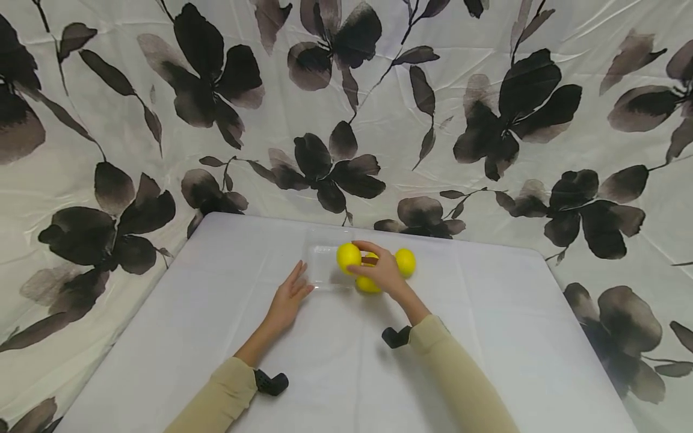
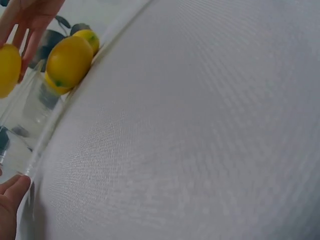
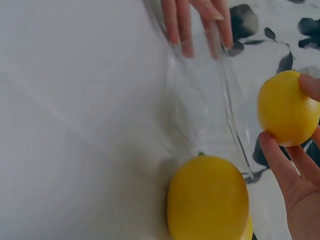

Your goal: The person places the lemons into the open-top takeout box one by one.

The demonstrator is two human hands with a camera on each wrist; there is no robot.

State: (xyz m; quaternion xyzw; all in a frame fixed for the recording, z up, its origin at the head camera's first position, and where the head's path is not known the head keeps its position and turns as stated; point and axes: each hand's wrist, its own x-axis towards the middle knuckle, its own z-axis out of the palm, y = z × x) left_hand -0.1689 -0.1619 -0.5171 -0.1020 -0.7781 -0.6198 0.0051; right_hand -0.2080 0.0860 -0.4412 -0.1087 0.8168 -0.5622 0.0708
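Beige fabric sleeves (image 1: 468, 382) lie nearest us. We see the right hand (image 1: 387, 272) pinching an oval yellow lemon (image 1: 348, 258) at the right side of a clear rectangular plastic tray (image 1: 325, 267); the left hand (image 1: 286, 304), fingers extended, meets its left edge. A slack pinch could drop the fruit.

Free room before tray (image 1: 323, 264), lemons (image 1: 405, 263) rightward

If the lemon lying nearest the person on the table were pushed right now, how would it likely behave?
The lemon would probably roll, as its sides are rounded. Its skin looks smooth, so it could be slightly slippery to grip. It is perhaps firm, too: the similar held lemon in the right hand shows no visible dent.
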